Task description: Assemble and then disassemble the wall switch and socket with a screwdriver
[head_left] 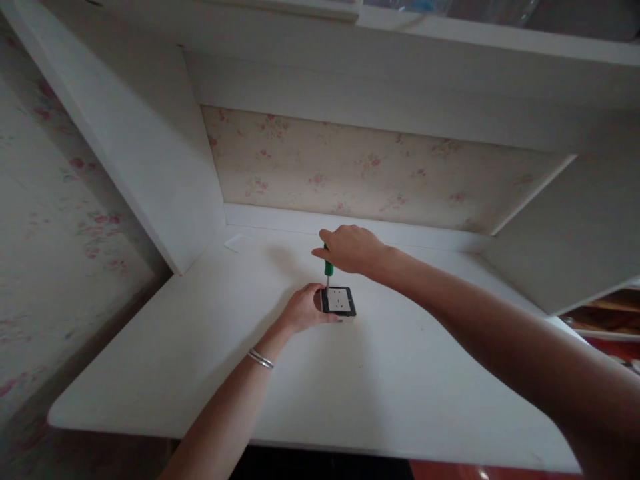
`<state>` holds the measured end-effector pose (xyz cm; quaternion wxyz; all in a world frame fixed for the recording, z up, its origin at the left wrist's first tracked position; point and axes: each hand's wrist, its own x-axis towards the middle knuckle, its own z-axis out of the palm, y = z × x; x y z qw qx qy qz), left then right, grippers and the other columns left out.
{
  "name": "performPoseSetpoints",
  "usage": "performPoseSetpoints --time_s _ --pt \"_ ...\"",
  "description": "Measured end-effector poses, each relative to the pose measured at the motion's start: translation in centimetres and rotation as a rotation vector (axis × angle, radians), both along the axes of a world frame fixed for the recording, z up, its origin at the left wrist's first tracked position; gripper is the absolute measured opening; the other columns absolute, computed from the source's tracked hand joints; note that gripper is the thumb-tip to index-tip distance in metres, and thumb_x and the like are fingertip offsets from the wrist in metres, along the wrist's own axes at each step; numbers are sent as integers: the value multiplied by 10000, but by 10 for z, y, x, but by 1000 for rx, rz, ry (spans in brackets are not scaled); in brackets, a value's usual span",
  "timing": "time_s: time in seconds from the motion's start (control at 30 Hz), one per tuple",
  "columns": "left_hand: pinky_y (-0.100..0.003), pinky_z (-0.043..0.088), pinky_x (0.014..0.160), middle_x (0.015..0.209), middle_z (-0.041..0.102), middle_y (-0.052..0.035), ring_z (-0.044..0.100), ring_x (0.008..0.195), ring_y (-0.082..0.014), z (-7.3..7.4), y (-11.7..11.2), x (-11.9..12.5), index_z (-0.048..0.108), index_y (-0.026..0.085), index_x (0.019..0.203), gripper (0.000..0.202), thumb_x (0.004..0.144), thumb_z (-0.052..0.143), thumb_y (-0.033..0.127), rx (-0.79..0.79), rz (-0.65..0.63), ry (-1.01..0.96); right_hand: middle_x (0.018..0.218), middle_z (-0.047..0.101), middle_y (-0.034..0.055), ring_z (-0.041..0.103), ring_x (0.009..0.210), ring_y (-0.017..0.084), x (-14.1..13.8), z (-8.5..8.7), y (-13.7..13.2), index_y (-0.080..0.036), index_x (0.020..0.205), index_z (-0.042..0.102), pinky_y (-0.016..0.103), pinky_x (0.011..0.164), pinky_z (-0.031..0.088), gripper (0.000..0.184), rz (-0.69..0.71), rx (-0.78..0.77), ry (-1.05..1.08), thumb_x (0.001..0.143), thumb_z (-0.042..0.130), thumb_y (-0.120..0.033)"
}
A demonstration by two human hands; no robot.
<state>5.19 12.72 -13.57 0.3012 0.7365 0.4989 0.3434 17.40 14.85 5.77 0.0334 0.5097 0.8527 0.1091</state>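
Note:
A wall socket (339,301) with a white face and a dark frame lies face up on the white desk (400,373). My left hand (304,309), with a silver bangle on the wrist, grips the socket's left side between thumb and fingers. Above it, my right hand (353,248) is closed round the green handle of a screwdriver (329,268). The screwdriver stands nearly upright, its tip down at the left edge of the socket's frame. Whether the tip sits in a screw is too small to tell.
A white frame-like piece (236,243) lies at the back left of the desk. White side panels (150,147) stand left and right, and a shelf (450,87) hangs over the back. Behind is floral wallpaper (320,160).

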Motion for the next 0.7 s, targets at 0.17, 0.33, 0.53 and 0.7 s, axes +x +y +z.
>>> performPoseSetpoints --time_s 0.17,0.33,0.53,0.7 --pt "-324 476 816 1072 654 -53 614 939 -245 0 -1 -1 580 200 1111 756 465 827 505 5 -7 -4 937 654 202 616 857 291 3 5 9 -99 1103 526 334 667 408 377 80 -118 -77 917 376 -391" --pt "-317 480 801 1037 665 -34 624 909 -237 1 -1 -3 597 207 1101 746 465 814 532 28 -6 15 941 666 145 607 822 239 4 12 10 -141 1055 550 285 623 385 288 214 -248 -69 870 475 -348" --pt "-340 472 828 1099 651 -67 614 961 -260 2 -1 -4 587 205 1108 770 457 810 551 5 -21 -3 1000 659 126 602 827 226 -5 17 5 -185 1040 566 281 634 396 283 228 -315 -62 859 486 -387" --pt "-348 470 845 1106 645 -76 604 989 -270 1 1 -2 583 199 1117 792 433 827 517 -16 -13 -33 974 662 196 615 827 273 -10 13 7 -136 1075 568 315 620 393 454 121 -167 -73 905 360 -502"
